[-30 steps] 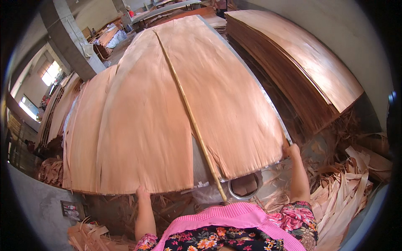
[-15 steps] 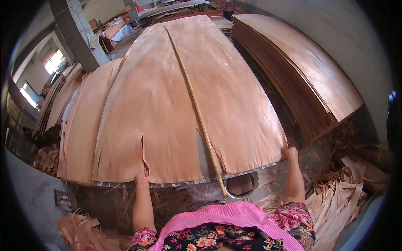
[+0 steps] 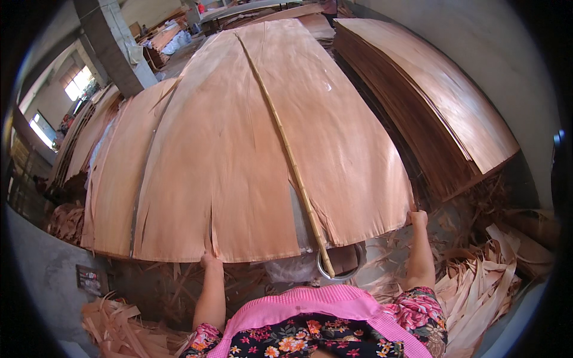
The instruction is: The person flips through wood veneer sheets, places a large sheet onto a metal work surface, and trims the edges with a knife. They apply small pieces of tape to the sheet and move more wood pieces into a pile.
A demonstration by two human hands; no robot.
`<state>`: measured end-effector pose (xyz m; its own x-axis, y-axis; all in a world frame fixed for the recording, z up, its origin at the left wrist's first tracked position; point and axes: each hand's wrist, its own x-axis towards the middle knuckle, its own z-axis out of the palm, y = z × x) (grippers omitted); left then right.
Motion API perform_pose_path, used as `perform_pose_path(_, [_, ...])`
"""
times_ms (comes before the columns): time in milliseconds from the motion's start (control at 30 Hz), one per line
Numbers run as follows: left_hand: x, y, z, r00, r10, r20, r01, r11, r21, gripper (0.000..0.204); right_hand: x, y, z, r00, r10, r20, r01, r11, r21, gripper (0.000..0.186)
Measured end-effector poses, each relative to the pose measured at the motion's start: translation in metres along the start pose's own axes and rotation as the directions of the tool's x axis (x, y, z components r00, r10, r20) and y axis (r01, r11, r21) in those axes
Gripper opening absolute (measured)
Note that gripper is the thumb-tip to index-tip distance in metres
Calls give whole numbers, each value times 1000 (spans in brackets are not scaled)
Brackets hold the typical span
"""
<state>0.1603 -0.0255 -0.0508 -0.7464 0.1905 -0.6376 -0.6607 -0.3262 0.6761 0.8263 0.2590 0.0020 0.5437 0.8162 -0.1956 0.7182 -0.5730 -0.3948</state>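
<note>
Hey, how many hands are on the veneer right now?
2: the left hand is at the near edge of the veneer, and the right hand at its near right corner. The hands of the person far behind cannot be made out.

Well back from the bare fingers (image 3: 211, 259): short flowered sleeves (image 3: 421, 310), a black top (image 3: 285, 340) with orange blooms, a pink checked apron (image 3: 343, 303).

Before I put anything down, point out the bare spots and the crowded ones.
Two broad patches of veneer look free: between the bamboo pole and the split above the left hand, and between the pole and the veneer's edge near the right hand. Crowded: the floor, strewn with scraps at right and lower left.
</note>
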Motion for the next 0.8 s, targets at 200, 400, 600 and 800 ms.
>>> perform_pose_path(200, [12, -1, 32, 997, -75, -26, 75, 997, -19, 22, 37, 8, 10, 996, -24, -91, 38, 988, 150, 30])
perform_pose_path(400, [3, 27, -30, 995, -72, 74, 78, 992, -95, 34, -110, -43, -12, 796, -460, -393, 439, 886, -148, 44])
perform_pose_path(600, [35, 91, -65, 996, 7, 94, 12, 980, -198, 44, -300, -87, 45, 707, -646, 288, 680, 733, -24, 59])
perform_pose_path(800, [134, 223, -79, 998, 55, 23, -49, 976, -214, 41, -391, -149, 88, 668, -699, 256, 726, 688, -13, 49])
